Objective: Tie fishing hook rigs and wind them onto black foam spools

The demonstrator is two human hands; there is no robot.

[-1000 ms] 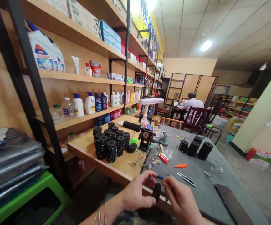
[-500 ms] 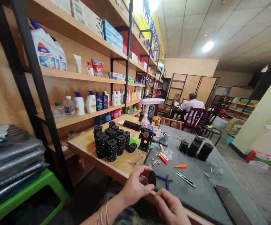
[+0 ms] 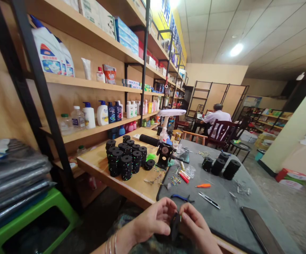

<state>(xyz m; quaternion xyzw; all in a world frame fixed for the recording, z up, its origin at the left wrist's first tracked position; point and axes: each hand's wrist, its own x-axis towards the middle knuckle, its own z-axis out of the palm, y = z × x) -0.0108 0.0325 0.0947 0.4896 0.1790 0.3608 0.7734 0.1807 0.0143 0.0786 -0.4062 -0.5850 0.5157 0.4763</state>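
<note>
My left hand [image 3: 155, 220] is closed round a black foam spool [image 3: 174, 228] at the near edge of the table, bangles on its wrist. At the spool's right side, my right hand [image 3: 196, 224] pinches with thumb and forefinger. A tiny pale-green bit shows at those fingertips, too small to name. Just beyond the hands lie blue-handled pliers [image 3: 181, 198] on a grey mat [image 3: 195, 211]. Thread snips [image 3: 209, 200] and an orange-handled tool [image 3: 203, 185] rest a little farther off.
Stacks of black spools [image 3: 126, 165] stand on the wooden table at left, with more spools [image 3: 218, 166] on the mat. A black clamp-like device [image 3: 165, 155], small coloured beads [image 3: 175, 180] and a phone [image 3: 260, 229] are around. A seated person [image 3: 218, 116] is farther back.
My left hand has brought the spool down and slightly right. My right hand has risen to meet the spool's edge. The pliers have shifted and lie turned differently on the mat.
</note>
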